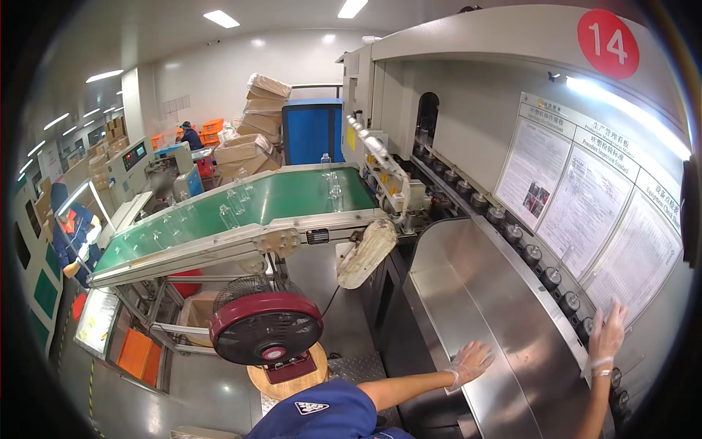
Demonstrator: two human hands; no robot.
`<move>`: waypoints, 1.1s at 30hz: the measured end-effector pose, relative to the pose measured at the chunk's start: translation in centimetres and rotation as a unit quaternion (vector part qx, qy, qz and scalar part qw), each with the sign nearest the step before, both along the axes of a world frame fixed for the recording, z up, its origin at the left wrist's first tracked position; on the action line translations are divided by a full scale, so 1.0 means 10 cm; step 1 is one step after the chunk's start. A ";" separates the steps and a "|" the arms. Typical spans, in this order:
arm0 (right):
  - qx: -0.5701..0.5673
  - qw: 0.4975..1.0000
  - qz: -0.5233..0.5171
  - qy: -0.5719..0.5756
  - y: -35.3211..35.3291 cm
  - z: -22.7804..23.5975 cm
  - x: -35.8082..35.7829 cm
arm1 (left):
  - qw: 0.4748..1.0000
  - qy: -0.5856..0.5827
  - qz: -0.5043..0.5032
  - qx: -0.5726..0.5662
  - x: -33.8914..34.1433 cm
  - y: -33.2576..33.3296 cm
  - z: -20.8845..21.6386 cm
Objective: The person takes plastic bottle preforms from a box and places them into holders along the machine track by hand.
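Clear-gloved left hand [472, 362]: grip wide, nothing seen held, over shiny sheet-steel tray [457, 282]. Clear-gloved right hand [608, 338]: cannot tell grip, beside row of grey cylindrical metal spindles [532, 254] along tray edge. Advice: keep fingertips clear of spindle gaps.

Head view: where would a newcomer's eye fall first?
The green conveyor belt with clear bottles, left of centre, probably comes first, then the red-rimmed fan in front and the round red sign upper right. Lower right, the left hand is over shiny metal, the right hand beside dark spindles.
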State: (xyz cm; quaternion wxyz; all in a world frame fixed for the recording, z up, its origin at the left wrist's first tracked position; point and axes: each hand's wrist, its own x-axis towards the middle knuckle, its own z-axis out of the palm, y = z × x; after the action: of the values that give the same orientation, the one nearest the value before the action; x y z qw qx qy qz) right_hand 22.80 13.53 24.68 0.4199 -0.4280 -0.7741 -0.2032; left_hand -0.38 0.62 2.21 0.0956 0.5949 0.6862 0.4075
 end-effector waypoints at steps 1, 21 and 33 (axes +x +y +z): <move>0.001 0.999 0.033 -0.009 -0.20 -0.10 0.09 | 0.999 -0.002 0.019 -0.037 0.02 -0.02 -0.05; -0.404 0.897 -0.149 0.095 -2.59 -2.44 1.25 | 0.984 -0.057 0.130 -0.105 0.14 -0.07 -0.18; -0.150 0.927 -0.314 0.140 -3.76 -1.27 1.98 | 0.990 -0.010 0.111 -0.088 -0.07 0.23 -0.38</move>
State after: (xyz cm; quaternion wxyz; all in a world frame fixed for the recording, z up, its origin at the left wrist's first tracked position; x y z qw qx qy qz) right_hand 42.61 -24.11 11.97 0.3700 -0.7312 -0.5547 -0.1441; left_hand -1.04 2.95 -1.60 0.1083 0.5001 0.7804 0.3595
